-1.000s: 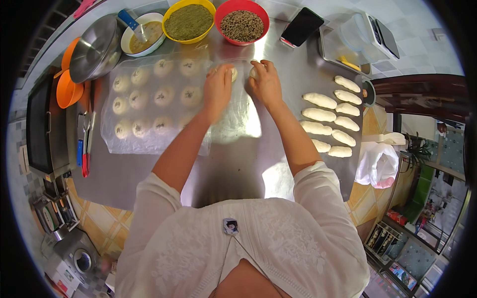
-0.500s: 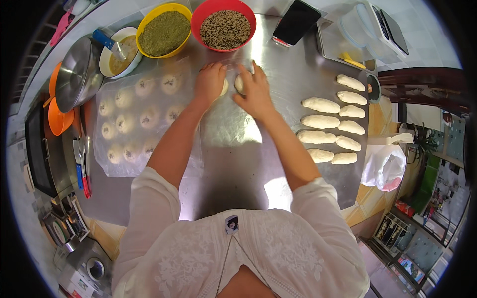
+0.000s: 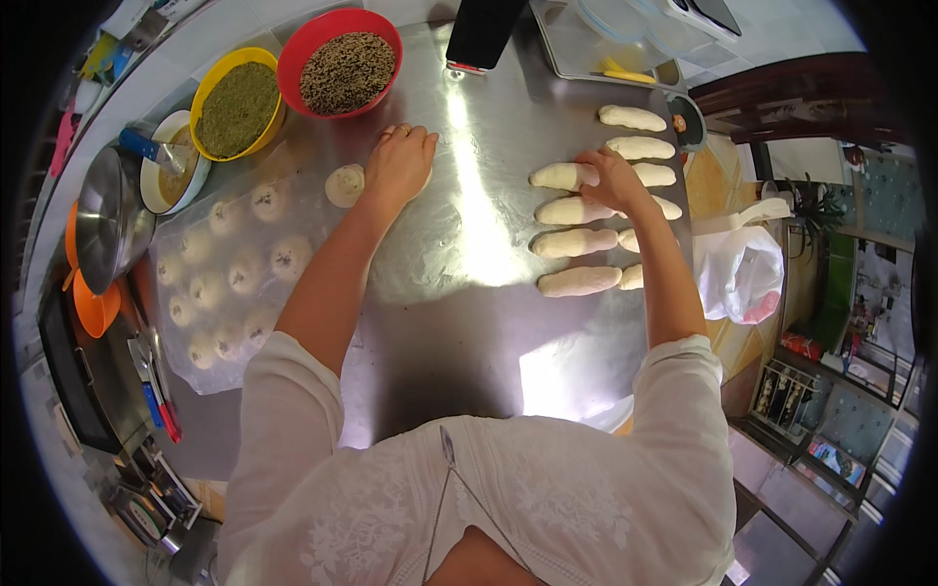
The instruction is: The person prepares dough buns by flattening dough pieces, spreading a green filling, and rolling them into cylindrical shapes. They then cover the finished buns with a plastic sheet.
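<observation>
My left hand (image 3: 399,164) is curled palm down on the metal table over a ball of dough, mostly hidden, with a pale edge showing under the palm. Just left of that wrist sits another round dough ball (image 3: 345,185), its top swirled. Over at the right, my right hand (image 3: 620,183) has its fingers bent round the inner end of a dough log (image 3: 562,177); the fingertips are partly hidden. More logs lie in two columns around it, among them a smooth pale log (image 3: 578,281) at the near end.
Dough balls under a clear plastic sheet (image 3: 220,283) lie at left. Behind stand a red seed bowl (image 3: 293,73), a yellow bowl (image 3: 200,103) of green seasoning and a white bowl (image 3: 156,200) with a brush. A phone (image 3: 481,34) and metal tray (image 3: 557,59) are at the back.
My right hand has left the dough at the table's middle and reached right to the logs. My left hand stays near the middle. The whole view has shifted toward the right.
</observation>
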A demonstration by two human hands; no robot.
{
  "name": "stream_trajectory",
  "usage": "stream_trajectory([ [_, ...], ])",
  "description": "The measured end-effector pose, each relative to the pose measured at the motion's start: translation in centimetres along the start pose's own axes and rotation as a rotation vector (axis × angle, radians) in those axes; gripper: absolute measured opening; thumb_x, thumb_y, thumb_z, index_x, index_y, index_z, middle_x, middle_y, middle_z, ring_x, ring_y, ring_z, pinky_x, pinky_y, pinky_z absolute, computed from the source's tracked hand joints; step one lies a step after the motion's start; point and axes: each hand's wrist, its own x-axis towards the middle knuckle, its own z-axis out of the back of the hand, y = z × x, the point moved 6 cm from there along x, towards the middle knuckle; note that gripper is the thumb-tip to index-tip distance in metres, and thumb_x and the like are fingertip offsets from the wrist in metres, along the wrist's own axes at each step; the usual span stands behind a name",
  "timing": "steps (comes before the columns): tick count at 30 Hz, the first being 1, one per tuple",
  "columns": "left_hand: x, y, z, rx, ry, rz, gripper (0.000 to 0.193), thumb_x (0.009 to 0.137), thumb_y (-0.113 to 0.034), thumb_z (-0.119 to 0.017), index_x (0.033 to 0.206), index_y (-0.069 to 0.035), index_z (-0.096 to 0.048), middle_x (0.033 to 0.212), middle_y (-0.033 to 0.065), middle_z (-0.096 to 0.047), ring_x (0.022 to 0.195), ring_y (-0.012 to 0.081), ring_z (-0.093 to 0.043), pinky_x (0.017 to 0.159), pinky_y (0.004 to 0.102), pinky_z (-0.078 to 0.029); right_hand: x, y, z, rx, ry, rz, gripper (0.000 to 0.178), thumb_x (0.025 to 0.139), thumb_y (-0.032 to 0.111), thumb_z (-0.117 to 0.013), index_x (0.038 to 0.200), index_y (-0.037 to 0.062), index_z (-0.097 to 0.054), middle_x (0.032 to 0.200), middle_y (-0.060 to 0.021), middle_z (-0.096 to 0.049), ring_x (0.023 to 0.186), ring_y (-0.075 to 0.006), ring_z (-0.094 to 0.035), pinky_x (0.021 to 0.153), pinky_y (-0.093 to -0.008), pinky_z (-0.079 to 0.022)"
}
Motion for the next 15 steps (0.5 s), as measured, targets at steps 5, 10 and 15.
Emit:
stream_trajectory([
  [5,-1.6,-4.8,2.8,0.005,-0.024,-0.223,0.046,0.092,-0.037,-0.054,0.121,-0.002,-0.052,0.121,0.0187,-0.055,0.112,0.0350,-0.052,0.095,0.0460,-0.042,-1.4,6.2,2.4,0.081,-0.007,0.063,0.026,0.065,0.014,-0.071,0.091,0.0096,-0.065,0.094,-0.0121,-0.063,0.088,-0.0337,-0.061,0.076,-0.0413,-0.050],
  [10,-13.0,-8.4,3.5,-0.880,0.678,0.066,0.052,0.086,-0.030,-0.066,0.127,-0.002,-0.048,0.115,0.0158,-0.059,0.099,0.0207,-0.060,0.082,0.0344,-0.048,-6.2,21.2,2.7,0.407,0.415,0.400,0.040,0.068,0.006,-0.075,0.106,0.0119,-0.065,0.105,-0.0132,-0.062,0.098,-0.0322,-0.061,0.082,-0.0383,-0.049],
  [15,-27.7,-5.3,5.4,-1.161,0.829,0.665,0.037,0.092,-0.023,-0.058,0.120,0.000,-0.052,0.097,0.0106,-0.066,0.075,0.0142,-0.064,0.067,0.0282,-0.051,3.7,9.5,-5.3,0.196,-0.272,0.026,0.068,0.092,0.038,-0.054,0.142,-0.0006,-0.032,0.150,-0.0173,-0.030,0.139,-0.0322,-0.028,0.111,-0.0437,-0.026],
])
